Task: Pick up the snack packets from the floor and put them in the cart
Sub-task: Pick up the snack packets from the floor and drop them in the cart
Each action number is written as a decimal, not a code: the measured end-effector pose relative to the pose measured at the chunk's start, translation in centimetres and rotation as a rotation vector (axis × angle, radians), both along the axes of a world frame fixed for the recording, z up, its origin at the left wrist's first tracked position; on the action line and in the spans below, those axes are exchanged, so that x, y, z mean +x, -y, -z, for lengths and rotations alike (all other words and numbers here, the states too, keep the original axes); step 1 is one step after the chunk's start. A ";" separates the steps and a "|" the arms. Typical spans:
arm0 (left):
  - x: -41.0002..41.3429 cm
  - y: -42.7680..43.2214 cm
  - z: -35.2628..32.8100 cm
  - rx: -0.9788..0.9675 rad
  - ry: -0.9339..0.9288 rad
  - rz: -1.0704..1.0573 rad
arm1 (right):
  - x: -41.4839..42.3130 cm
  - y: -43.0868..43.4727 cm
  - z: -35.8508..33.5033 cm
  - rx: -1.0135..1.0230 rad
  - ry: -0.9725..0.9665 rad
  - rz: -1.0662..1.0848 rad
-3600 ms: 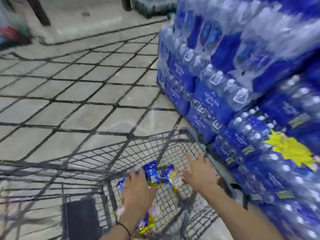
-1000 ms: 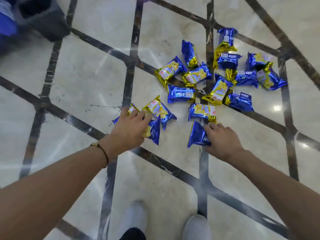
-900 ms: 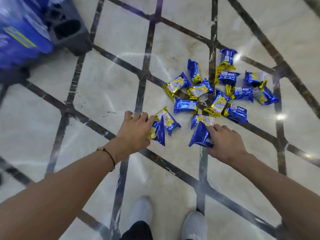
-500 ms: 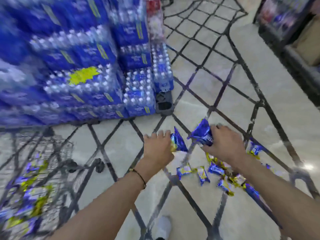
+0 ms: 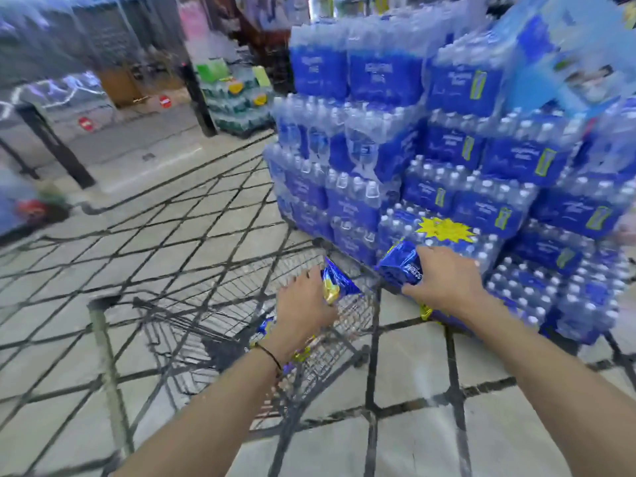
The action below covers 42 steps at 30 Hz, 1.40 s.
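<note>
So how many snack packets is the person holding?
2 show clearly: a blue and yellow packet in the left hand, a blue packet in the right hand. More may hide behind them.

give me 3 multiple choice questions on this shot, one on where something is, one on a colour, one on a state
1. The left hand is:
A. above the wire cart
B. flat on the floor
C. on a shelf

2. The starburst tag on the water packs is:
A. red
B. yellow
C. green

3. The right hand is:
A. open and empty
B. gripping a blue packet
C. pushing a handle

Answers:
1 A, the hand hangs over the basket mesh, holding a gold-edged packet.
2 B, the tag is bright yellow.
3 B, its fingers curl round the packet.
</note>
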<state>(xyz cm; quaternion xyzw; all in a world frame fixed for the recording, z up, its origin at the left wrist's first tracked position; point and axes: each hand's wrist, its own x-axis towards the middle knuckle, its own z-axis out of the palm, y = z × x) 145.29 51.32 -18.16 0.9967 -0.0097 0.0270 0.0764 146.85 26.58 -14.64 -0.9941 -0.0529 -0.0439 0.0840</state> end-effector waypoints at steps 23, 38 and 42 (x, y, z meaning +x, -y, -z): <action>20.0 -24.6 32.5 -0.541 -0.431 -1.188 | 31.9 -29.1 31.9 -0.176 -0.606 -0.290; 23.5 -25.9 50.6 -0.374 -0.533 -1.439 | 33.3 -30.4 51.2 -0.230 -0.730 -0.249; 23.2 -26.2 47.2 -0.302 -0.549 -1.327 | 33.6 -30.3 48.9 -0.230 -0.725 -0.254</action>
